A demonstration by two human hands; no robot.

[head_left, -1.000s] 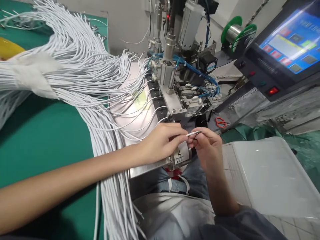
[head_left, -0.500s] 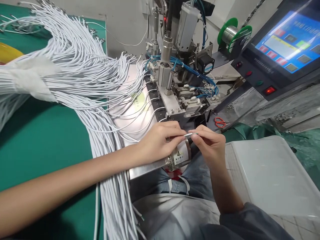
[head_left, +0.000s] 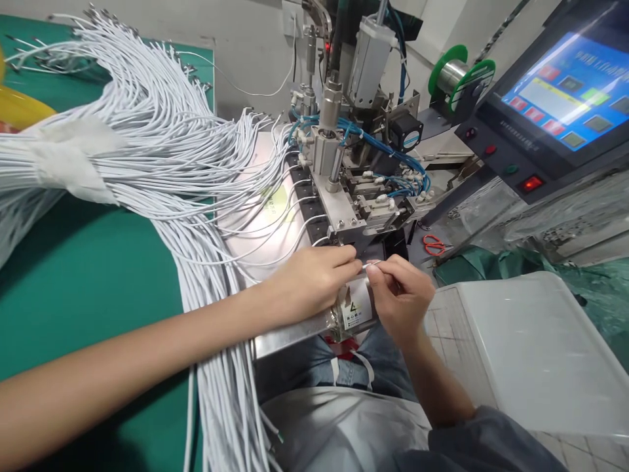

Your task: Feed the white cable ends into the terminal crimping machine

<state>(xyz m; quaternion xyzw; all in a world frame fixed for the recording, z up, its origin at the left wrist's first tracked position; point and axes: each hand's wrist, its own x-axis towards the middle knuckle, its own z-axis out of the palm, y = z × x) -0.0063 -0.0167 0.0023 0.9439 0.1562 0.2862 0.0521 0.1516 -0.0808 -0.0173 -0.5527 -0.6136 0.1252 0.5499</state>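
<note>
"Your left fingers (head_left: 348, 253) are pinched round a thin white cable (head_left: 364, 267), just right of the frame's middle and a little below centre."

"And your right fingers (head_left: 378, 276)?"

"Thumb and fingertips squeeze that same cable close by, nearly meeting your left ones."

"How does the cable look?"

"Smooth, round and slim, with only a short pale stretch showing between your two grips; its tip is too small and too covered to make out."

"What materials surround you?"

"Just above your fingers stands a metal machine (head_left: 339, 203), all blocky plates and polished cylinders, with glossy blue tubes (head_left: 415, 165) looping to its right. At left, a bundle of white cables (head_left: 152, 154) fans out from a crinkled whitish wrap (head_left: 76, 164), over a flat green tabletop (head_left: 88, 269). Toward the upper right you have a green-flanged spool (head_left: 451, 77) of shiny wire, and below it, red-handled scissors (head_left: 433, 245)."
</note>
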